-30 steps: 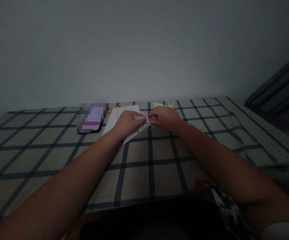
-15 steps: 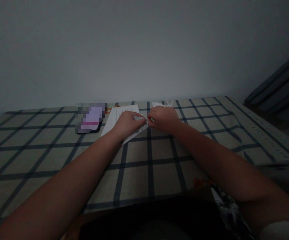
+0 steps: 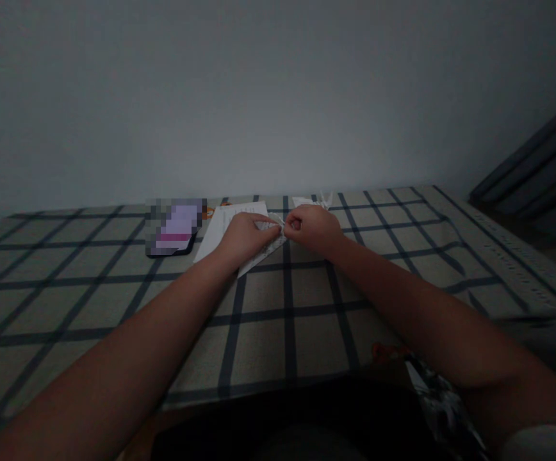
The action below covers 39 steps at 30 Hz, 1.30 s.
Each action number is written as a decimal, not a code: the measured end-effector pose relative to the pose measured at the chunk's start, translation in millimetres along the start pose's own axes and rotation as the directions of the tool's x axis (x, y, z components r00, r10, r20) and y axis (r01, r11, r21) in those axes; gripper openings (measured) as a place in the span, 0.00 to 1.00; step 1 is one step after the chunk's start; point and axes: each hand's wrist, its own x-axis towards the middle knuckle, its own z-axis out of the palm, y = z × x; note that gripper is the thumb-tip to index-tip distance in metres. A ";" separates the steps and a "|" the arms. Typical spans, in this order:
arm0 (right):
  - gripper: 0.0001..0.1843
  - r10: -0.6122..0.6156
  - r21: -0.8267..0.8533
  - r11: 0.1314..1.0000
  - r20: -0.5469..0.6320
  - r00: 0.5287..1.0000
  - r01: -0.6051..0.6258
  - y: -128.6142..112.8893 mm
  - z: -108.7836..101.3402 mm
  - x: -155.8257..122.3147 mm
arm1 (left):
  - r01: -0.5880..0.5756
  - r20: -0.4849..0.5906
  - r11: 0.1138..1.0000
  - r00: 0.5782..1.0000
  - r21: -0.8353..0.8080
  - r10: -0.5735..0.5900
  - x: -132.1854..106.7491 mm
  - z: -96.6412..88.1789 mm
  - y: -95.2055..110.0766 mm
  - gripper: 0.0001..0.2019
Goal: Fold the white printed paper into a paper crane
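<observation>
Head view: a dark-lined checked cloth [image 3: 261, 346] spreads up to a plain grey wall [image 3: 278, 96] in dim light. Stretched forward over it, the left hand [image 3: 243, 235] pinches a white paper [image 3: 260, 258] narrowly near the cloth's middle, while the right hand [image 3: 315, 226] curls, almost closed, by the paper's tip; whether it grips anything cannot be told.

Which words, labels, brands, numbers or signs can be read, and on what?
None can be read.
White rectangular paper sheet: printed lines, too small.
White pointed paper piece: marks, too blurred.
Cream-and-blue checked cloth: letter-like marks at right, too blurred.
Dark-edged phone with purple screen: pixelated.
</observation>
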 end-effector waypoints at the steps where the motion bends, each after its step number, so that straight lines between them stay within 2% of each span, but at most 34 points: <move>1: 0.13 -0.003 0.018 1.000 0.009 1.000 0.003 1.0 -1.6 0.7 | 0.007 -0.007 1.000 1.000 -0.003 -0.007 0.3 -0.8 0.0 0.14; 6: 0.16 -0.051 0.039 0.998 0.049 0.997 0.049 10.0 -9.0 3.8 | 0.050 -0.030 0.993 0.998 -0.103 -0.053 3.3 -2.9 -4.3 0.16; 12: 0.10 -0.168 0.168 0.974 0.069 0.983 0.154 21.4 -7.1 9.7 | 0.085 -0.003 0.972 0.996 -0.220 -0.088 5.4 -1.4 -10.0 0.18; 18: 0.10 -0.247 0.132 0.962 0.048 0.968 0.239 25.3 -3.0 10.0 | 0.132 0.045 0.980 0.991 -0.149 -0.127 6.1 -4.5 -13.1 0.18; 26: 0.12 -0.307 0.065 0.951 0.128 0.943 0.301 20.4 -2.8 8.4 | -0.017 0.113 1.000 0.993 0.025 0.014 5.9 -8.3 -16.1 0.15; 32: 0.12 -0.370 0.040 0.929 0.071 0.926 0.368 22.5 1.6 9.3 | 0.009 0.144 1.000 0.990 0.024 -0.012 6.3 -5.2 -15.4 0.17; 39: 0.12 -0.401 -0.143 0.904 0.042 0.915 0.403 13.4 -2.9 4.5 | 0.008 0.137 1.000 0.991 -0.014 -0.006 3.8 -0.5 -9.7 0.15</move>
